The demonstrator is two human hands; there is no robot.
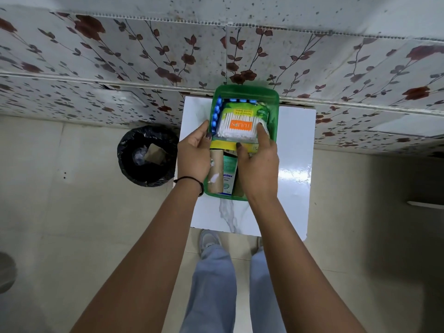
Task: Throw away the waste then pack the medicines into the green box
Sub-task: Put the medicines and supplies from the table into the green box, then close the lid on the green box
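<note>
The green box [274, 102] stands on a small white table [295, 164] against the wall. Inside it lie blue blister strips [217, 111], a brown cardboard tube [216, 174], a teal medicine carton [229, 174] and a pack of cotton swabs [237, 127] with an orange label. My left hand [194, 155] holds the swab pack at its left edge. My right hand [258, 162] grips the pack's right and near edge, fingers over it. The pack rests on top of the other items in the box.
A black-lined waste bin [146, 156] with crumpled paper and card inside stands on the floor left of the table. A floral tiled wall [144, 56] runs behind. My legs and shoes are below the table's near edge.
</note>
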